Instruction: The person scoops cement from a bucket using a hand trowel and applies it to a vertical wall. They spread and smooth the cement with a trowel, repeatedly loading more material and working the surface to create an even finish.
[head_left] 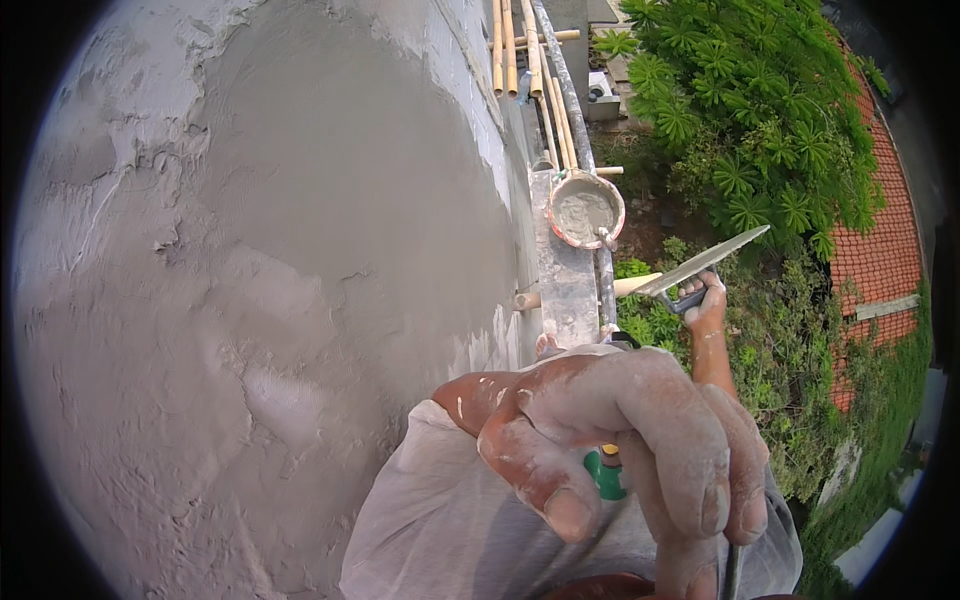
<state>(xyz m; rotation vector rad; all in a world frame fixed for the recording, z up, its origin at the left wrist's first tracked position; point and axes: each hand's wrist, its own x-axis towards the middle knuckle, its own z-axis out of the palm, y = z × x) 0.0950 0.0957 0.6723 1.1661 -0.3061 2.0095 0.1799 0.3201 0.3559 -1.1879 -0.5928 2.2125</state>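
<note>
Close to the camera, my left hand [625,440] hangs with bent fingers and its thumb apart, dusted with grey residue. A thin dark strip shows behind its fingertips; whether they touch it is unclear. My right hand [701,298] is closed on the handle of a flat plastering trowel [705,260], raised out to the right. Beside me at the left is a wall [260,260] coated in wet grey plaster, smooth in parts and rough in others. Beyond my hands, a round red-rimmed bucket [585,210] of grey mix sits on a narrow board, a tool handle leaning in it.
The splattered board [562,275] runs along the wall between bamboo poles [507,55] and a long splattered rail [606,290]. Past the rail, leafy trees [740,110] and a red tiled roof [880,240] lie below. Loose light grey cloth [420,520] surrounds my left forearm.
</note>
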